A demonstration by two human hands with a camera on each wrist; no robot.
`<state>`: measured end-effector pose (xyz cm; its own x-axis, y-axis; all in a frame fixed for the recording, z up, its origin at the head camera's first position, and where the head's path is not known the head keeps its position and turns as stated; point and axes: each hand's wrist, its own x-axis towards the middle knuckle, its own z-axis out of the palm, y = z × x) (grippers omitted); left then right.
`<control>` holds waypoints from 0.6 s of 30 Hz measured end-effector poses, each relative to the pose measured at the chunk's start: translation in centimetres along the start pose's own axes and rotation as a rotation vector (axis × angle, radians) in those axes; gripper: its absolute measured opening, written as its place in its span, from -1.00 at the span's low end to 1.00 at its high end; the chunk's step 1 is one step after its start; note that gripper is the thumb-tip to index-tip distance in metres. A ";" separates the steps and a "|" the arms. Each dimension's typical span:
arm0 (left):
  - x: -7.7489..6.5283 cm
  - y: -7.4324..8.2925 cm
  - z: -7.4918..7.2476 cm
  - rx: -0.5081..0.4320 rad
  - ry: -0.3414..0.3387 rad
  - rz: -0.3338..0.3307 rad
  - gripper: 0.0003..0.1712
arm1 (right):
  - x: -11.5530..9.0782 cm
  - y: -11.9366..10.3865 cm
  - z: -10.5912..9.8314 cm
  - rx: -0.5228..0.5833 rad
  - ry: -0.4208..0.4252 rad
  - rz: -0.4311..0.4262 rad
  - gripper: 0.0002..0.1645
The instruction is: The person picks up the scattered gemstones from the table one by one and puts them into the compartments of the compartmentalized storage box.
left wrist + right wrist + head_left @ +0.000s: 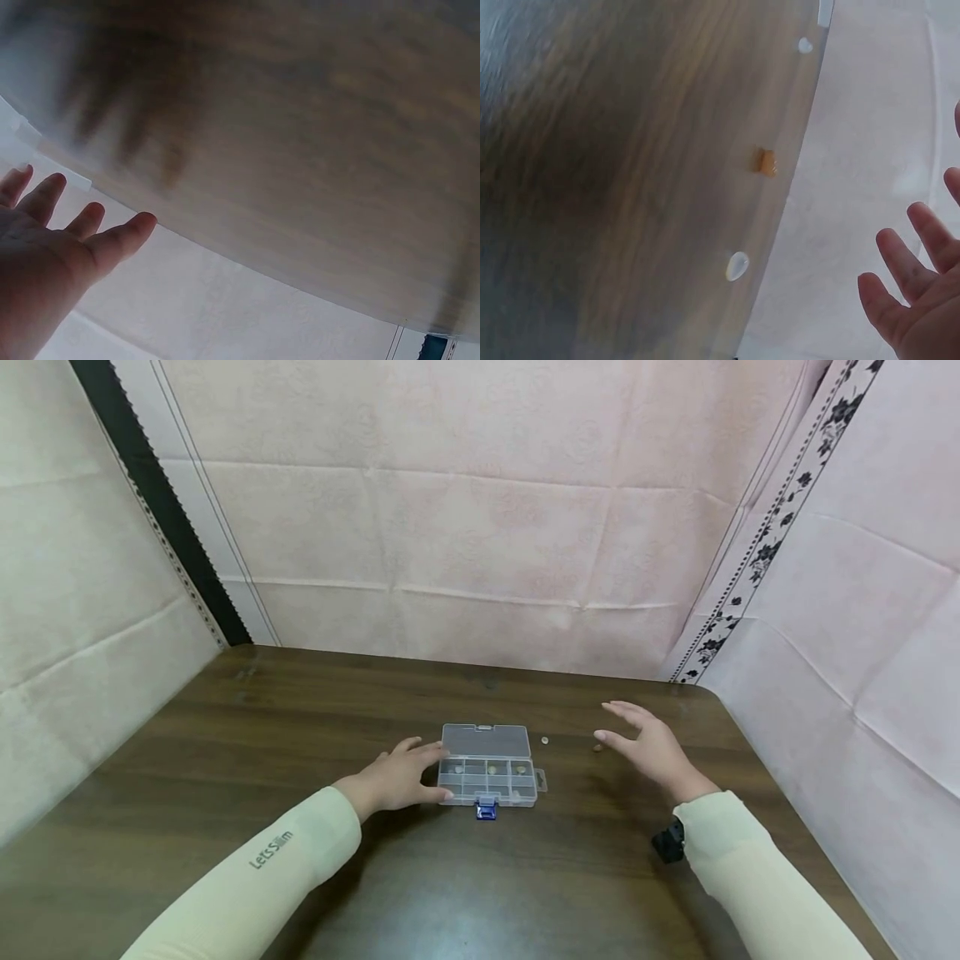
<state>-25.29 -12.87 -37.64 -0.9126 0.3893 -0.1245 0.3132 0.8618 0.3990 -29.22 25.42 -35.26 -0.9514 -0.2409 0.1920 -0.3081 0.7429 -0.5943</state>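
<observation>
A clear plastic compartment box [487,793] lies on the table with its lid [486,741] folded back and a blue piece [486,812] at its front edge. Small pale pieces sit in several of its compartments. My left hand [401,777] is at the box's left side, its thumb and fingertips right at the edge with fingers spread. To the right, my right hand [656,752] hovers with loosely straight fingers, holding nothing. Close to its thumb lies a small brown piece [597,747], orange-brown in the right wrist view. A whitish oval piece [737,265] lies near it there.
A tiny white piece [545,740] lies just right of the lid. A clear hanging tab [541,780] sticks out from the box's right side. The brown wooden table [300,735] is bordered by pale cloth [480,543] behind and on both sides.
</observation>
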 end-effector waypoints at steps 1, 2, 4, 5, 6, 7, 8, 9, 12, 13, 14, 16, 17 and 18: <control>0.0 0.0 0.0 -0.002 -0.003 0.001 -0.17 | 0.0 0.2 -0.1 0.004 0.000 0.005 -0.19; 0.0 0.1 0.0 -0.005 -0.005 0.000 -0.18 | 0.0 0.4 -0.2 0.010 0.001 0.014 -0.19; 0.1 0.1 0.0 -0.007 -0.011 0.001 -0.18 | -0.1 0.7 -0.3 0.019 -0.003 0.030 -0.19; 0.1 0.1 0.0 -0.008 -0.014 0.001 -0.18 | -0.1 0.9 -0.4 0.026 -0.008 0.040 -0.18; 0.2 0.2 0.0 -0.007 -0.016 0.001 -0.18 | -0.1 1.1 -0.5 0.032 -0.011 0.050 -0.18; 0.2 0.2 0.0 -0.006 -0.019 0.000 -0.18 | -0.1 1.2 -0.6 0.039 -0.016 0.062 -0.18; 0.2 0.2 0.0 -0.005 -0.021 -0.001 -0.18 | -0.2 1.3 -0.6 0.046 -0.022 0.074 -0.17; 0.3 0.2 0.0 -0.004 -0.023 0.000 -0.17 | -0.2 1.5 -0.7 0.054 -0.030 0.087 -0.17; 0.4 0.2 0.1 -0.005 -0.026 0.000 -0.17 | -0.2 1.9 -0.8 0.075 -0.051 0.124 -0.17; 0.4 0.1 0.1 -0.010 -0.027 -0.001 -0.17 | -0.1 2.1 -0.9 0.080 -0.056 0.133 -0.16; 0.4 0.1 0.1 -0.015 -0.026 -0.002 -0.17 | -0.1 2.2 -0.9 0.081 -0.061 0.140 -0.16; 0.4 -0.1 0.1 -0.025 -0.022 -0.003 -0.16 | 0.1 2.5 -0.9 0.080 -0.071 0.149 -0.15; 0.4 -0.2 0.1 -0.030 -0.020 -0.005 -0.16 | 0.2 2.6 -0.9 0.080 -0.074 0.152 -0.15; 0.4 -0.2 0.1 -0.033 -0.018 -0.007 -0.16 | 0.3 2.7 -0.9 0.079 -0.077 0.155 -0.15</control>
<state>-25.68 -12.90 -37.85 -0.9096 0.3898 -0.1436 0.2980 0.8532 0.4281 -30.31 27.97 -36.09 -0.9837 -0.1766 0.0344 -0.1535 0.7241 -0.6724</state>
